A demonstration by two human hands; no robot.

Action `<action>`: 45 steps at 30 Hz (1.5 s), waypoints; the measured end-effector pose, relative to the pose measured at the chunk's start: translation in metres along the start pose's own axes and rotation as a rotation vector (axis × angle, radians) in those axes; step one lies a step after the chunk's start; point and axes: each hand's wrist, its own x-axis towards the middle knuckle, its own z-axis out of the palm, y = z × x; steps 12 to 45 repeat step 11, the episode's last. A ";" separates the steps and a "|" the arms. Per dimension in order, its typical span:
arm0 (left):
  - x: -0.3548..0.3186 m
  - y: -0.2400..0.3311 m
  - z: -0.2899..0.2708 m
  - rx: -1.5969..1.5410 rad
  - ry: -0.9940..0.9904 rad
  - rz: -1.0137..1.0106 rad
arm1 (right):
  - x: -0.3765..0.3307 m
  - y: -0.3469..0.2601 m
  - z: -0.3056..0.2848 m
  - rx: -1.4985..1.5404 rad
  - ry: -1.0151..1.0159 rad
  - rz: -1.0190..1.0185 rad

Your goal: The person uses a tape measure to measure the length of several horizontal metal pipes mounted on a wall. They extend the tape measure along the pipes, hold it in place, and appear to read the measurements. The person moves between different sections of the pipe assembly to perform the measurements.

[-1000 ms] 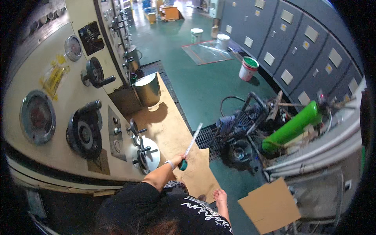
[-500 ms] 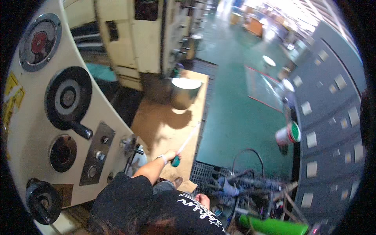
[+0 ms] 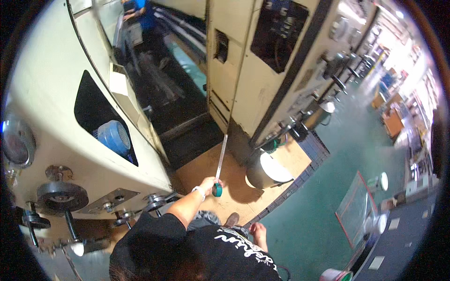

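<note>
My left hand [image 3: 209, 184] is stretched forward, its fingers closed round a long, thin, pale strip [image 3: 221, 157] with a dark green rounded piece [image 3: 217, 189] at the hand. The strip's far end reaches toward the lower edge of a cream machine cabinet [image 3: 234, 79]; whether they touch is unclear. My right hand [image 3: 258, 232] hangs low beside my body, fingers loosely curled, and nothing shows in it. A large drum-shaped bucket [image 3: 262, 173] with a pale top stands on the tan floor board [image 3: 206, 166], right of my left hand.
At the left, a cream machine panel [image 3: 42, 136] carries black handwheels [image 3: 62, 195] and a blue motor [image 3: 114, 137]. A person in blue [image 3: 145, 18] stands beyond the dark gap. Red tape frames a sheet [image 3: 354, 208] on the green floor. White buckets [image 3: 378, 181] stand near grey cabinets [image 3: 393, 234].
My view has swung left, bringing the cream cabinet and the person in blue into sight. The pale strip now points toward the cabinet, still in my left hand.
</note>
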 end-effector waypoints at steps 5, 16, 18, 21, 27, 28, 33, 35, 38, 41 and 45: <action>0.023 0.067 0.002 -0.250 0.091 0.103 | 0.087 -0.115 0.048 -0.164 -0.127 0.168; 0.078 0.142 -0.030 -0.210 0.530 0.045 | 0.230 -0.142 0.100 -0.331 -0.343 0.161; 0.078 0.142 -0.030 -0.210 0.530 0.045 | 0.230 -0.142 0.100 -0.331 -0.343 0.161; 0.078 0.142 -0.030 -0.210 0.530 0.045 | 0.230 -0.142 0.100 -0.331 -0.343 0.161; 0.078 0.142 -0.030 -0.210 0.530 0.045 | 0.230 -0.142 0.100 -0.331 -0.343 0.161; 0.078 0.142 -0.030 -0.210 0.530 0.045 | 0.230 -0.142 0.100 -0.331 -0.343 0.161; 0.078 0.142 -0.030 -0.210 0.530 0.045 | 0.230 -0.142 0.100 -0.331 -0.343 0.161; 0.078 0.142 -0.030 -0.210 0.530 0.045 | 0.230 -0.142 0.100 -0.331 -0.343 0.161; 0.078 0.142 -0.030 -0.210 0.530 0.045 | 0.230 -0.142 0.100 -0.331 -0.343 0.161; 0.078 0.142 -0.030 -0.210 0.530 0.045 | 0.230 -0.142 0.100 -0.331 -0.343 0.161; 0.078 0.142 -0.030 -0.210 0.530 0.045 | 0.230 -0.142 0.100 -0.331 -0.343 0.161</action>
